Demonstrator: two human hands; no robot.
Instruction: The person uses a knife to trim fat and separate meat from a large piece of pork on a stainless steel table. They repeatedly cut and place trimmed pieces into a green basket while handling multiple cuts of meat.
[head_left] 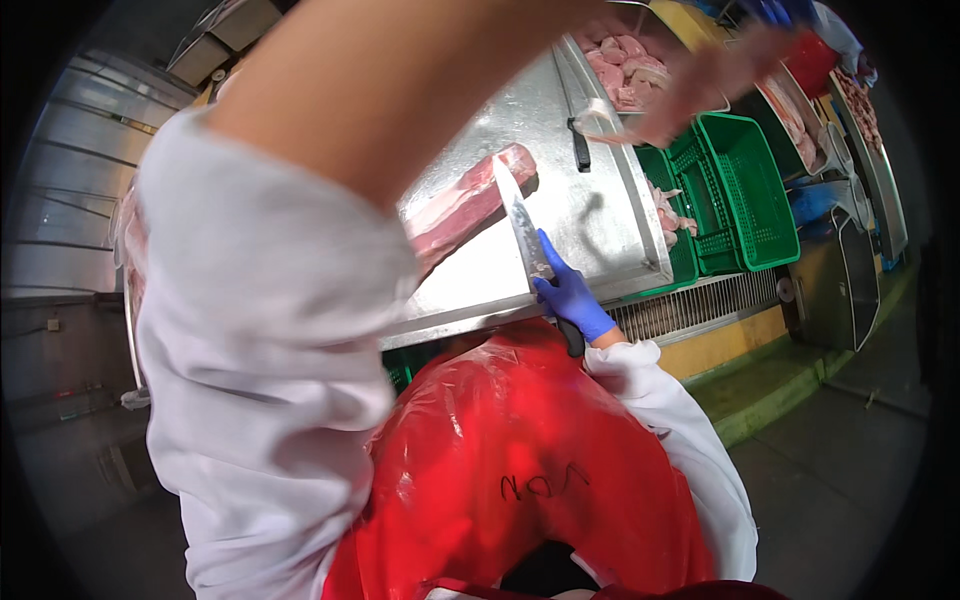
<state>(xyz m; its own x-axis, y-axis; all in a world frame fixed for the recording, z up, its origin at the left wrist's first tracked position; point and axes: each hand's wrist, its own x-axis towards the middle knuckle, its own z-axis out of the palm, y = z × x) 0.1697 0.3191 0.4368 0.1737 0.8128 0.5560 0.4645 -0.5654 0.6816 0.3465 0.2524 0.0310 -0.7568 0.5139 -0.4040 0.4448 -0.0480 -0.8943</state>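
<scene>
My right hand (pixel 578 302), in a blue glove, grips a knife (pixel 517 222) by its black handle, index finger stretched toward the blade. The tip lies over a long piece of raw meat (pixel 462 208) on the metal table (pixel 500 285). Bare and blurred, my left forearm (pixel 380 85) crosses the top of the view and leaves it. A blurred blue glove (pixel 780 12) shows at the top edge; whether it is my left hand I cannot tell. Below that glove, a pale strip of meat or fat (pixel 690 90) is smeared by motion above the table's right edge.
Another black-handled knife (pixel 581 150) lies near the table's right side. Green crates (pixel 745 190) stand beyond that edge, one with meat scraps (pixel 672 212). A tray of pink meat pieces (pixel 630 75) sits farther back. A co-worker's red apron (pixel 812 62) shows at the upper right.
</scene>
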